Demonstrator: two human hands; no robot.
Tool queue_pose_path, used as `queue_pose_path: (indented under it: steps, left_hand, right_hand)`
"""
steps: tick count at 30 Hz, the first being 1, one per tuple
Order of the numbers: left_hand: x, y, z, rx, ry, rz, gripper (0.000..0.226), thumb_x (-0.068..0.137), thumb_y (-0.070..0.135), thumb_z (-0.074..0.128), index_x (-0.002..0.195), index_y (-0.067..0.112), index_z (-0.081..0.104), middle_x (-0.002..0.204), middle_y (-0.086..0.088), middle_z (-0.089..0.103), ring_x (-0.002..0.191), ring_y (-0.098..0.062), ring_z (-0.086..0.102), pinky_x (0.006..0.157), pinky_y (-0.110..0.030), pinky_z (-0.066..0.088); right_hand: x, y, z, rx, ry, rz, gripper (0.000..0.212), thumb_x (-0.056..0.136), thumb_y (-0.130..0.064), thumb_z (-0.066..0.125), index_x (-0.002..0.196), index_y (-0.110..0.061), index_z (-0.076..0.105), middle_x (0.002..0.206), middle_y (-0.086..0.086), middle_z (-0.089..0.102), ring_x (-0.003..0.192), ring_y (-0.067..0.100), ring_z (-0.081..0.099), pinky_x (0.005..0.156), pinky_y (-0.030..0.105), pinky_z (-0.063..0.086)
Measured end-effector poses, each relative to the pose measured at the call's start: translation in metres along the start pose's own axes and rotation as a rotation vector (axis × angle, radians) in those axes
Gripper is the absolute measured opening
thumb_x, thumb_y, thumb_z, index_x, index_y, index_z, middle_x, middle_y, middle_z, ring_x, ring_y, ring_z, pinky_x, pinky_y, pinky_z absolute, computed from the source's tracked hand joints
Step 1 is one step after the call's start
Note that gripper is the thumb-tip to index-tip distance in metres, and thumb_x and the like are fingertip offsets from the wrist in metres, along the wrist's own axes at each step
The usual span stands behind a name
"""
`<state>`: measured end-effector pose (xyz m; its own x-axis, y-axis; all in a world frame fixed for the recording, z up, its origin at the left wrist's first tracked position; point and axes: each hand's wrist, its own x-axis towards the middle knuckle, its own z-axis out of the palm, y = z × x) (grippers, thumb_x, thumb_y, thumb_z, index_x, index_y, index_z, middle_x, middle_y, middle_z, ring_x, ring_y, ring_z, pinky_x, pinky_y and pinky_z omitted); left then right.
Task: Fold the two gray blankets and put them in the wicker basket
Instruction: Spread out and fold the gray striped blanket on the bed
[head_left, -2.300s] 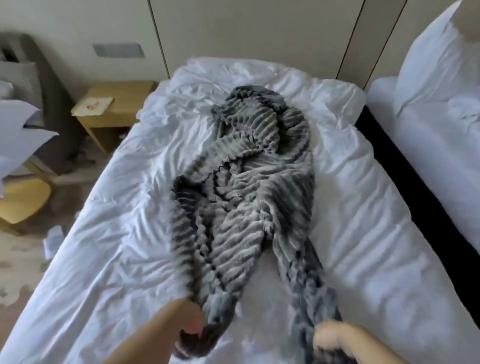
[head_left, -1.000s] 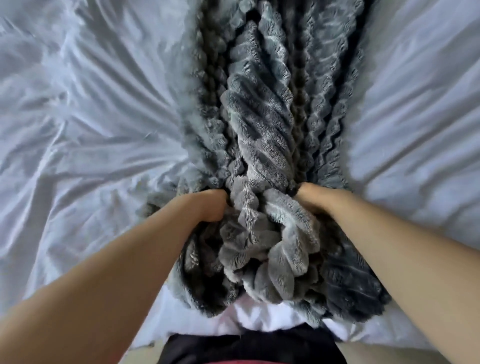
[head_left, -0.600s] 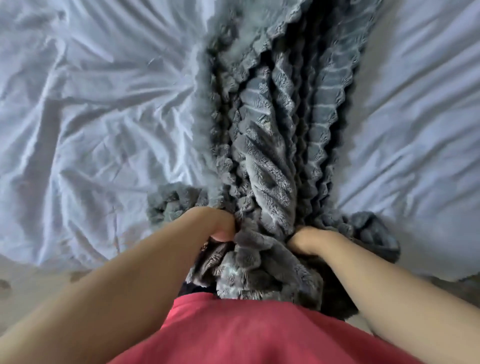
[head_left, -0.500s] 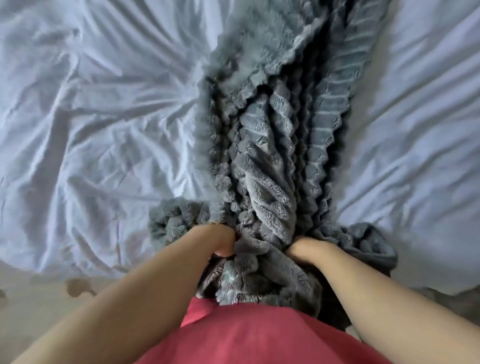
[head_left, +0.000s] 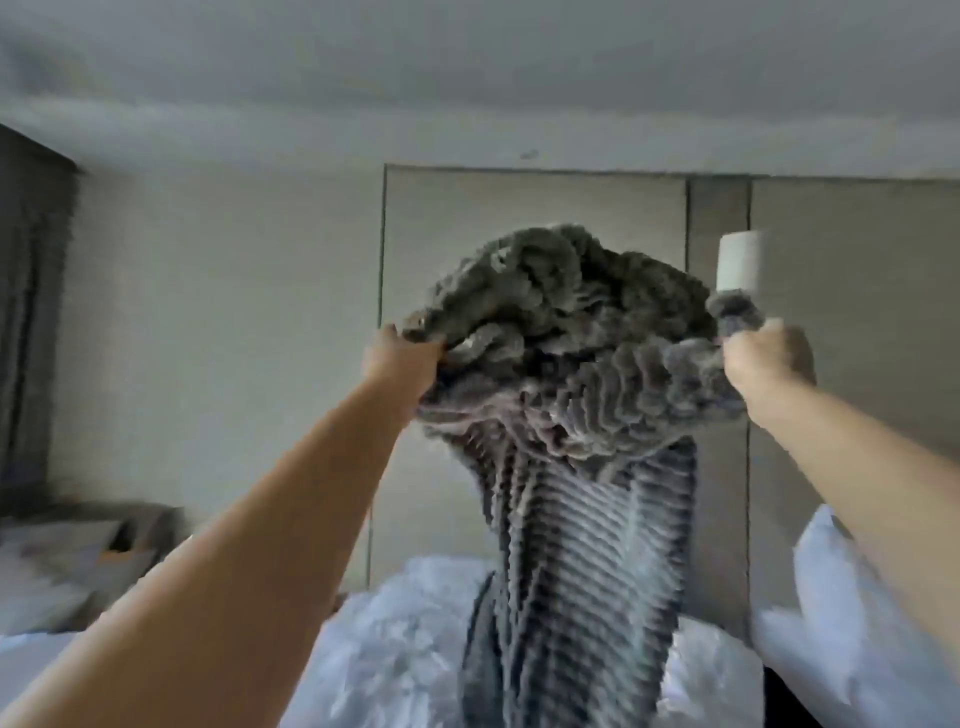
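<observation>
Gray blanket (head_left: 571, 374) now lifted off bed (head_left: 395, 665) to mid-frame, bunched up top; left hand (head_left: 400, 358) & right hand (head_left: 766, 358) each clamp a corner, spread apart.

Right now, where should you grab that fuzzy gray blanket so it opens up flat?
By its top edge, one corner from each side. The gray blanket hangs in a twist down to the bed and heaps up between the left hand and right hand gripping it. Sliding out to the corners would probably let it drop open.
</observation>
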<state>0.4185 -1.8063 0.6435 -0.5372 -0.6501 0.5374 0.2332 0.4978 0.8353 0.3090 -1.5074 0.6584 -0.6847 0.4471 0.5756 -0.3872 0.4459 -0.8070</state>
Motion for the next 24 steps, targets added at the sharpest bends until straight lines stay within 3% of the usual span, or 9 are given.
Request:
queue_pose_path:
  steps: [2, 4, 6, 9, 10, 14, 19, 21, 24]
  left_hand:
    - [-0.001, 0.007, -0.019, 0.042, 0.041, 0.023, 0.028, 0.091, 0.027, 0.056, 0.109, 0.005, 0.064, 0.108, -0.019, 0.064, 0.103, -0.034, 0.061, 0.079, -0.031, 0.047]
    - [-0.012, 0.002, -0.032, -0.005, 0.076, 0.025, 0.024, 0.094, 0.02, 0.048, 0.088, 0.006, 0.067, 0.092, -0.021, 0.065, 0.088, -0.036, 0.063, 0.069, -0.033, 0.046]
    - [-0.024, -0.007, -0.04, -0.041, 0.1, -0.002, 0.028, 0.097, 0.021, 0.044, 0.096, 0.005, 0.068, 0.098, -0.02, 0.066, 0.084, -0.031, 0.061, 0.072, -0.033, 0.048]
    - [-0.048, -0.027, -0.042, -0.097, 0.102, -0.034, 0.031, 0.099, 0.018, 0.043, 0.118, 0.008, 0.065, 0.117, -0.016, 0.064, 0.106, -0.032, 0.059, 0.093, -0.039, 0.048]
    - [-0.057, -0.034, -0.042, -0.097, 0.094, -0.045, 0.032, 0.099, 0.017, 0.042, 0.12, 0.01, 0.064, 0.12, -0.014, 0.063, 0.11, -0.032, 0.057, 0.095, -0.039, 0.047]
    - [-0.1, -0.081, -0.039, -0.018, 0.046, -0.098, 0.032, 0.099, 0.017, 0.042, 0.12, 0.013, 0.065, 0.125, -0.011, 0.062, 0.114, -0.03, 0.056, 0.09, -0.032, 0.045]
    - [-0.177, -0.161, -0.039, 0.171, -0.135, -0.264, 0.032, 0.097, 0.01, 0.041, 0.115, 0.013, 0.068, 0.121, -0.01, 0.064, 0.104, -0.027, 0.058, 0.074, -0.024, 0.04]
    - [-0.216, -0.194, -0.039, 0.226, -0.221, -0.329, 0.03, 0.095, 0.009, 0.043, 0.113, 0.008, 0.067, 0.114, -0.013, 0.066, 0.099, -0.029, 0.059, 0.062, -0.022, 0.041]
    - [-0.28, -0.245, -0.036, 0.265, -0.275, -0.47, 0.028, 0.097, 0.02, 0.047, 0.115, 0.009, 0.066, 0.109, -0.014, 0.064, 0.102, -0.031, 0.056, 0.078, -0.029, 0.044]
  right_hand:
    - [-0.003, 0.004, -0.026, 0.1, 0.047, 0.03, 0.032, 0.092, -0.014, 0.054, 0.115, 0.008, 0.058, 0.116, 0.03, 0.06, 0.102, 0.043, 0.059, 0.069, 0.036, 0.039]
    - [-0.013, 0.018, -0.043, 0.226, 0.075, 0.054, 0.035, 0.09, -0.023, 0.06, 0.107, 0.008, 0.062, 0.1, 0.027, 0.063, 0.088, 0.039, 0.059, 0.067, 0.034, 0.037]
    - [-0.024, 0.035, -0.055, 0.352, 0.062, 0.076, 0.027, 0.09, -0.024, 0.059, 0.102, -0.002, 0.068, 0.085, 0.015, 0.063, 0.07, 0.026, 0.059, 0.061, 0.028, 0.039]
    - [-0.046, 0.06, -0.067, 0.438, 0.027, 0.105, 0.017, 0.094, -0.018, 0.052, 0.088, -0.012, 0.066, 0.056, -0.006, 0.067, 0.035, -0.003, 0.051, 0.035, 0.011, 0.037]
    - [-0.054, 0.068, -0.07, 0.435, 0.016, 0.115, 0.017, 0.095, -0.018, 0.051, 0.087, -0.013, 0.065, 0.052, -0.006, 0.065, 0.032, -0.005, 0.05, 0.036, 0.011, 0.039]
    - [-0.096, 0.111, -0.073, 0.371, -0.072, 0.195, 0.021, 0.095, -0.019, 0.049, 0.091, -0.008, 0.066, 0.063, 0.0, 0.064, 0.046, 0.014, 0.056, 0.052, 0.027, 0.041]
    - [-0.179, 0.194, -0.075, 0.164, -0.206, 0.446, 0.023, 0.098, -0.02, 0.046, 0.095, -0.006, 0.064, 0.083, 0.01, 0.069, 0.055, 0.016, 0.049, 0.057, 0.027, 0.041]
    - [-0.218, 0.229, -0.078, 0.088, -0.259, 0.568, 0.023, 0.098, -0.015, 0.046, 0.103, -0.002, 0.063, 0.092, 0.013, 0.068, 0.055, 0.015, 0.047, 0.052, 0.027, 0.037]
    - [-0.277, 0.278, -0.087, -0.015, -0.325, 0.722, 0.025, 0.098, -0.01, 0.046, 0.116, 0.002, 0.06, 0.101, 0.017, 0.068, 0.051, 0.018, 0.043, 0.046, 0.028, 0.031]
